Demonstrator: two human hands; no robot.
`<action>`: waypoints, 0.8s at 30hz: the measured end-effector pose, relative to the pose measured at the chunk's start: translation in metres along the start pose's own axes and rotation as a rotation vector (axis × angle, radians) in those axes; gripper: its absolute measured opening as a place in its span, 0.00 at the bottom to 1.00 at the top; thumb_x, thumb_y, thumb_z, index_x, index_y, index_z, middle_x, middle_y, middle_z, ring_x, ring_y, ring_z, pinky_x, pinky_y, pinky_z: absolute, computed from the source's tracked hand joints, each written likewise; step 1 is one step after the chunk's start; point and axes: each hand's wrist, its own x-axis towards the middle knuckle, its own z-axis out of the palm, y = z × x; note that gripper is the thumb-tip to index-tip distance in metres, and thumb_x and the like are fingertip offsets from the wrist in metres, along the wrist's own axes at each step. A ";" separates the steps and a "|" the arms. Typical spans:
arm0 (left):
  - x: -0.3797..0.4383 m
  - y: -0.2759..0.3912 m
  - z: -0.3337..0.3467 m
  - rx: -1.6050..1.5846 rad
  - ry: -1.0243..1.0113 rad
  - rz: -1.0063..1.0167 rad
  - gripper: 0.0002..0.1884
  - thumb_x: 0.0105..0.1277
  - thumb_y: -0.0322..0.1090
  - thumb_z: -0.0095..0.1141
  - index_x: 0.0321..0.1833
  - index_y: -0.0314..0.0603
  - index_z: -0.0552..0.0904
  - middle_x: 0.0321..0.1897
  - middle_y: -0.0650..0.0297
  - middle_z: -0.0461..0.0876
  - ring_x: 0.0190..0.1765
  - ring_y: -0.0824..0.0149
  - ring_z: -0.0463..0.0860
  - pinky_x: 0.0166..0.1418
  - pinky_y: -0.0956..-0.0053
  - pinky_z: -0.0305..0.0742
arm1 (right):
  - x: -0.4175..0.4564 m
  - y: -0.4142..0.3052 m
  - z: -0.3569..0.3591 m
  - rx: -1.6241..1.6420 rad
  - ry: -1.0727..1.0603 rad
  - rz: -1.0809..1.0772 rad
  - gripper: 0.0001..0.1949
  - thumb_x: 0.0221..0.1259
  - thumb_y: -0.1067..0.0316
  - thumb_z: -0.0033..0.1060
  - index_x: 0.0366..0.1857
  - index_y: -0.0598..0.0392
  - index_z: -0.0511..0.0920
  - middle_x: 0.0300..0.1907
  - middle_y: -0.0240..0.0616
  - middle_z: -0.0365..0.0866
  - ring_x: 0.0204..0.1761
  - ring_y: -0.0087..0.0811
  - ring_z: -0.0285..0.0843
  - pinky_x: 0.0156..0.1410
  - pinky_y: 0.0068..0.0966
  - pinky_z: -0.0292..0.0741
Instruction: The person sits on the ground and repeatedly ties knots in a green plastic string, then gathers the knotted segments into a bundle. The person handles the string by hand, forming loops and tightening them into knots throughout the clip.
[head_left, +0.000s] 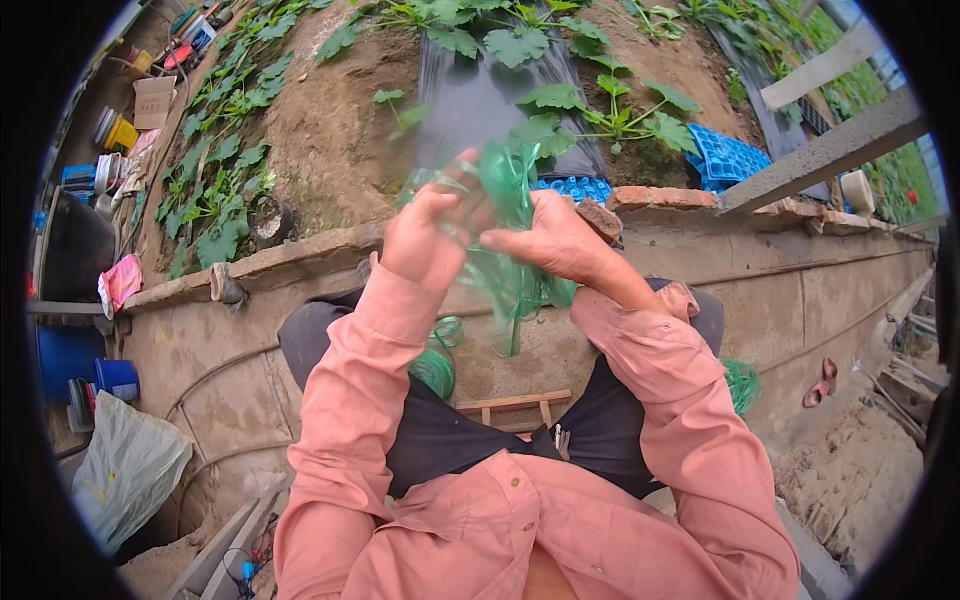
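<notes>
In front of my knees, my right hand (562, 244) is closed around a bunch of thin green plastic ribbon (510, 187), whose loose ends hang down between my legs. My left hand (431, 232) is raised beside it, its fingers blurred. Sheer strands of the ribbon cross those fingers, so whether they grip it is unclear. A coil of green ribbon (435, 373) lies on the concrete by my left thigh. Another green tangle (741, 386) shows beyond my right sleeve.
A low brick edging (667, 198) borders the soil bed ahead, with leafy plants (619, 120) and black plastic mulch (487, 97). Blue seedling trays (724, 157) rest there. A concrete post (825, 150) slants across the right. Hoses (217, 367) and a plastic sack (127, 465) lie left.
</notes>
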 end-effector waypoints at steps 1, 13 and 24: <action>-0.002 0.001 0.008 0.024 -0.011 -0.012 0.28 0.68 0.26 0.42 0.73 0.30 0.68 0.65 0.52 0.75 0.70 0.54 0.73 0.76 0.54 0.68 | 0.001 0.004 0.001 -0.016 0.002 -0.012 0.09 0.60 0.69 0.70 0.41 0.60 0.84 0.38 0.29 0.85 0.36 0.20 0.78 0.43 0.25 0.77; -0.001 -0.002 -0.002 -0.011 -0.061 0.024 0.28 0.71 0.29 0.38 0.75 0.30 0.66 0.72 0.49 0.72 0.73 0.50 0.71 0.79 0.52 0.64 | 0.001 0.005 0.003 0.170 0.038 0.093 0.15 0.58 0.66 0.71 0.46 0.61 0.83 0.38 0.30 0.84 0.39 0.19 0.77 0.45 0.24 0.77; -0.005 -0.004 0.010 0.165 0.093 0.021 0.24 0.75 0.37 0.46 0.72 0.37 0.68 0.67 0.54 0.75 0.69 0.55 0.75 0.75 0.57 0.68 | 0.009 0.018 0.009 0.117 -0.118 0.150 0.18 0.58 0.63 0.77 0.48 0.60 0.81 0.36 0.33 0.86 0.35 0.23 0.83 0.41 0.23 0.80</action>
